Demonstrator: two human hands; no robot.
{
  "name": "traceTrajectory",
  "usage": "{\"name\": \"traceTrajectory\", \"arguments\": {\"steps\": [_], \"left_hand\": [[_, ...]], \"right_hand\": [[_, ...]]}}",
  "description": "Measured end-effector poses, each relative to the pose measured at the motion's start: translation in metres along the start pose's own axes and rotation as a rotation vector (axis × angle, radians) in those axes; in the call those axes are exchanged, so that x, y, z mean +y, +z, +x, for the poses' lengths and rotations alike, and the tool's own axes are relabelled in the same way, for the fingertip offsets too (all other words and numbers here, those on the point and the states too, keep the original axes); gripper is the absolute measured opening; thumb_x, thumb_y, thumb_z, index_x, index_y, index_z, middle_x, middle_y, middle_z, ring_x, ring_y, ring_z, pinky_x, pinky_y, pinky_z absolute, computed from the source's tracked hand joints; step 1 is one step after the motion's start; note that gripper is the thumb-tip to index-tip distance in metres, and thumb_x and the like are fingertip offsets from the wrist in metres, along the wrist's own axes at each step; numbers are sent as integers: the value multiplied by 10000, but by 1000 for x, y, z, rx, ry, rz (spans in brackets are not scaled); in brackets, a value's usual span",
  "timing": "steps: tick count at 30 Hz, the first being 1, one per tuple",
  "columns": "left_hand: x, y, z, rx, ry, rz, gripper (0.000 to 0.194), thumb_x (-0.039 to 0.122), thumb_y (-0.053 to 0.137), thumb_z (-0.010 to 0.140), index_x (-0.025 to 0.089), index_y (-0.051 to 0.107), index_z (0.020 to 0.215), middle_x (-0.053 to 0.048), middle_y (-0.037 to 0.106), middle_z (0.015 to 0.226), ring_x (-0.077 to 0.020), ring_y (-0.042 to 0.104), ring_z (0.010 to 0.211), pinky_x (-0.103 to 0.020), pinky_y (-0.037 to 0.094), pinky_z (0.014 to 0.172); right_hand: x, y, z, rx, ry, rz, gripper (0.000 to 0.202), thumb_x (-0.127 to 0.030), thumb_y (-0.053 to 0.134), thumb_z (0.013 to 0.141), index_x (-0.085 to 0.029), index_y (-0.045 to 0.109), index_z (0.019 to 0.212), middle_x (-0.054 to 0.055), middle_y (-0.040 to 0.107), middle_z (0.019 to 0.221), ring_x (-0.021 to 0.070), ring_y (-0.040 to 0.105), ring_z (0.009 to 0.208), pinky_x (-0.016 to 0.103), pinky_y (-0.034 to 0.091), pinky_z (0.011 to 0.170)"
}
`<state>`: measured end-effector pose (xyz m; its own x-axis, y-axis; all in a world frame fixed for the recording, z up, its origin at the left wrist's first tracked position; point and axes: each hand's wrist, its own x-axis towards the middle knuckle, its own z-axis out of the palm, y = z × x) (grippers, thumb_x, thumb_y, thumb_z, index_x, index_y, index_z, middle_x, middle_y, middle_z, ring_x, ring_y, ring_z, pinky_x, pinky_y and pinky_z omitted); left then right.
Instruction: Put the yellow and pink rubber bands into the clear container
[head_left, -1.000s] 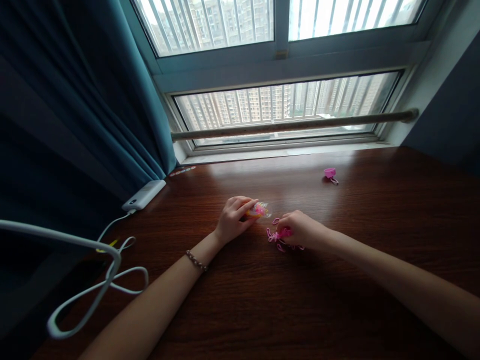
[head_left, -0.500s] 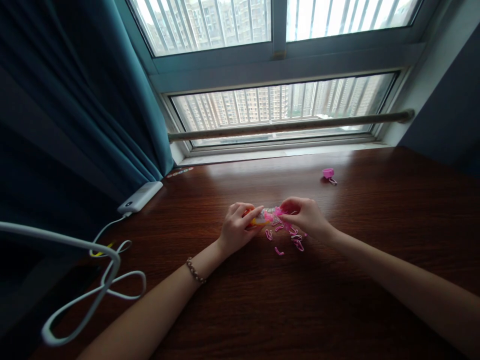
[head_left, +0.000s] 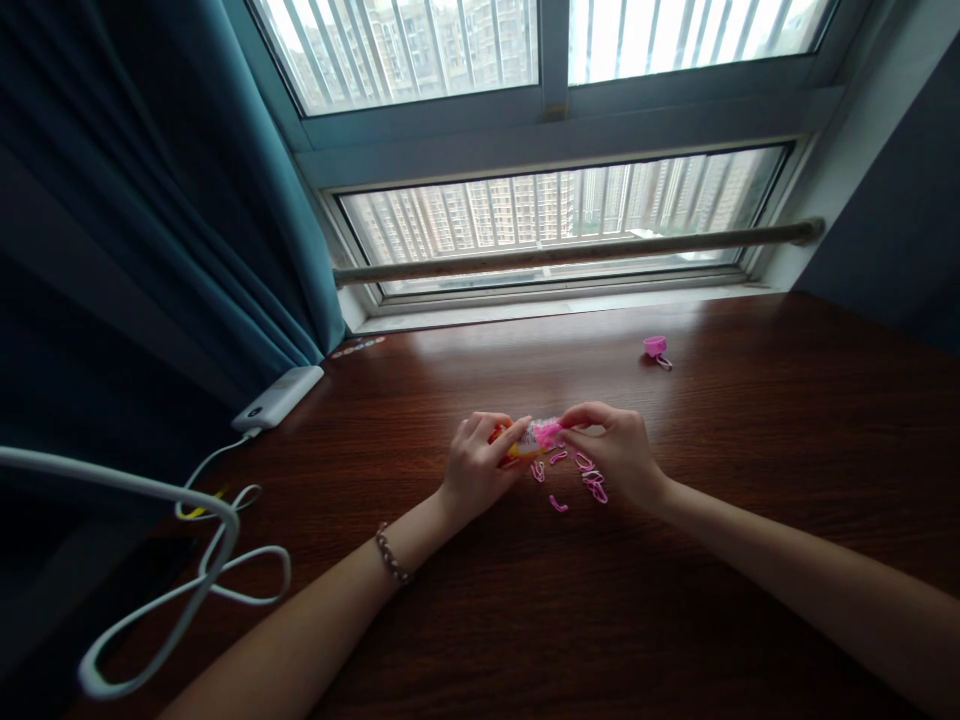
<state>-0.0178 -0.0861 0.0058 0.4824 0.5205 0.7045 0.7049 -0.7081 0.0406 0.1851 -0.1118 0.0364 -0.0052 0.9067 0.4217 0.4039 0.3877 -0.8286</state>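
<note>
My left hand point(head_left: 480, 458) is wrapped round a small clear bottle point(head_left: 527, 437) with orange and yellow on it, lying on its side just above the table. Pink material shows inside its right end. The thumb and fingers of my right hand point(head_left: 611, 448) are closed in a pinch on pink pieces at the bottle's mouth; the fingertips hide their exact shape. Below the hands, several small pink loops point(head_left: 594, 484) lie in a cluster, with a short curved pink piece point(head_left: 558, 503) nearer to me.
A pink cap point(head_left: 655, 346) with a loop attached lies at the back right of the brown wooden table point(head_left: 480, 620). On the left are a white power bank point(head_left: 279, 397) and a looping white cable point(head_left: 217, 560). Beyond the table stand a window bar point(head_left: 577, 250) and blue curtain point(head_left: 247, 180).
The pink strands spread outside the bottle's mouth are now mostly inside it or under my right fingers. My right hand has turned slightly and closed in on the mouth.
</note>
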Motion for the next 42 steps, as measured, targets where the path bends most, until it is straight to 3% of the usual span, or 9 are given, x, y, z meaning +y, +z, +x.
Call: {"name": "traceTrajectory", "arguments": {"steps": [7, 11, 17, 22, 26, 30, 34, 38, 42], "left_hand": [[-4, 1, 0, 0, -136, -63, 410, 384, 616, 731, 223, 574, 1106, -68, 579, 911, -196, 491, 843, -336, 423, 757], [-5, 1, 1, 4, -159, -107, 410, 376, 626, 725, 208, 577, 1096, -66, 577, 903, -191, 492, 841, -330, 428, 757], [-4, 2, 0, 9, -62, -92, 427, 373, 633, 721, 249, 565, 1124, -61, 584, 928, -188, 496, 838, -330, 431, 756], [-1, 0, 0, 6, 2, -68, 434, 376, 640, 714, 262, 566, 1126, -62, 586, 920, -190, 501, 834, -330, 431, 753], [1, 0, 0, 17, 1, -68, 439, 367, 646, 709, 263, 564, 1128, -60, 587, 923, -191, 501, 835, -332, 429, 754], [-2, 0, 1, 39, -70, -85, 433, 366, 639, 716, 241, 564, 1124, -65, 583, 918, -192, 500, 847, -334, 430, 764], [-3, -1, 0, 56, -116, -91, 423, 361, 633, 723, 235, 566, 1121, -64, 578, 909, -189, 500, 845, -327, 431, 756], [2, -3, 0, 61, -17, -90, 408, 372, 649, 705, 267, 587, 1095, -55, 585, 910, -185, 505, 831, -324, 427, 753], [5, -4, 0, 59, 32, -82, 416, 379, 660, 694, 282, 589, 1092, -51, 598, 916, -189, 511, 843, -333, 416, 772]], "right_hand": [[5, -3, 8, -179, -43, 26, 223, -275, 549, 783, -192, 683, 941, 36, 580, 726, 122, 540, 597, 250, 457, 553], [11, -3, 11, -271, -130, 95, 248, -217, 559, 769, -186, 646, 1000, 43, 627, 832, 140, 583, 708, 264, 472, 641], [11, -2, 8, -126, -118, 121, 104, -247, 618, 741, -173, 655, 804, 24, 643, 745, 137, 588, 675, 248, 468, 623], [5, -3, 2, 32, -127, -62, 99, -278, 656, 710, -182, 639, 725, 9, 600, 684, 125, 536, 616, 243, 431, 576], [4, -4, -1, 72, -169, -167, 92, -298, 657, 719, -207, 666, 708, 19, 617, 702, 153, 519, 693, 277, 432, 658], [2, -1, -1, -17, -259, -228, 173, -290, 532, 821, -251, 700, 829, 38, 626, 971, 200, 474, 942, 355, 381, 857], [2, 3, -3, -179, -204, -240, 240, -351, 486, 841, -297, 660, 997, 2, 356, 1364, 261, 268, 1211, 463, 225, 1000], [1, 5, -5, -415, -155, -198, 286, -456, 575, 755, -269, 678, 946, 12, 236, 1427, 306, 182, 1263, 496, 185, 1017], [0, 5, -4, -515, -185, -150, 320, -444, 635, 706, -253, 668, 960, 40, 261, 1414, 297, 213, 1262, 470, 219, 1016]]}}
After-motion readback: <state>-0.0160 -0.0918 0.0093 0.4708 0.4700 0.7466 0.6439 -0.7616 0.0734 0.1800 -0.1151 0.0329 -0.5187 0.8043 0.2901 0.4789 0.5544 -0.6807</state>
